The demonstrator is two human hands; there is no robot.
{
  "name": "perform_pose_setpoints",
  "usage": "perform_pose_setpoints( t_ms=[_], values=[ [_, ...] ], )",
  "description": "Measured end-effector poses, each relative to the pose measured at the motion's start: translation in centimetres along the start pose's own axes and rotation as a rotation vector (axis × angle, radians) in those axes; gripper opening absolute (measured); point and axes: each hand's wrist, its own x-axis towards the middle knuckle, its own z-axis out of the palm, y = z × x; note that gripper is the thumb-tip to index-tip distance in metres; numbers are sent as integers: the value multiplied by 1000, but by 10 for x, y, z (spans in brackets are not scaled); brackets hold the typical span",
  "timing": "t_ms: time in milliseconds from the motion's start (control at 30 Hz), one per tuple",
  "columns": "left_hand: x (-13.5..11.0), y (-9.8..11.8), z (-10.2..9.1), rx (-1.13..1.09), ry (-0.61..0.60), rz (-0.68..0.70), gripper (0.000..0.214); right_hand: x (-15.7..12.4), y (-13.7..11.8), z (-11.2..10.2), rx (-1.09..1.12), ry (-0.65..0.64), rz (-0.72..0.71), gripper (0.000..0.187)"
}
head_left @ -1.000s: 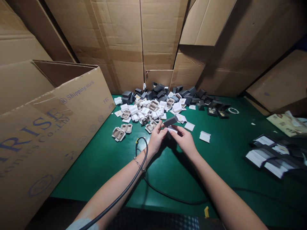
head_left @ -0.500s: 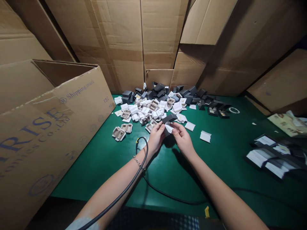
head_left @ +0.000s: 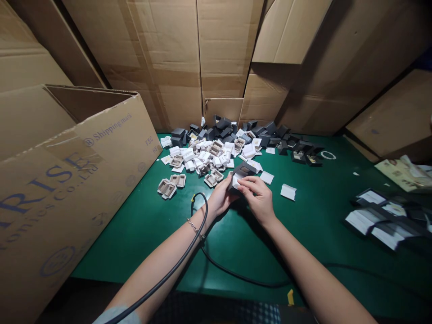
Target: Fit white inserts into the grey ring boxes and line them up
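Note:
Over the green table, my left hand point(head_left: 221, 196) is closed around a small black box point(head_left: 245, 168) with its lid raised. A folded white card insert point(head_left: 235, 181) sits at the box's opening. My right hand point(head_left: 260, 199) has its fingers bent and drawn together on that insert; the fingertips are partly hidden. Just beyond the hands lies a heap of white and grey-brown card inserts point(head_left: 202, 155), with one insert point(head_left: 213, 178) close to my left hand. Behind the heap are several black boxes point(head_left: 224, 123), some with lids up.
A large cardboard carton point(head_left: 77, 180) stands on the left, and more cardboard walls the back. A black cable point(head_left: 236, 280) loops over my left forearm and across the green table point(head_left: 303, 243). At right lie black boxes with white inserts point(head_left: 381, 216) and a white ring point(head_left: 328, 155).
The black box has turned so its open lid faces me more. My right hand has shifted over the box, its fingers now on the white insert. The insert sits lower against the box.

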Motion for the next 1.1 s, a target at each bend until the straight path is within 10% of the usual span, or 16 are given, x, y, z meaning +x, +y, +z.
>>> perform_pose_setpoints(
  t_ms=[1100],
  values=[
    [1, 4, 1, -90, 99, 0, 22, 4, 7, -4, -67, -145, -50, 20]
  ],
)
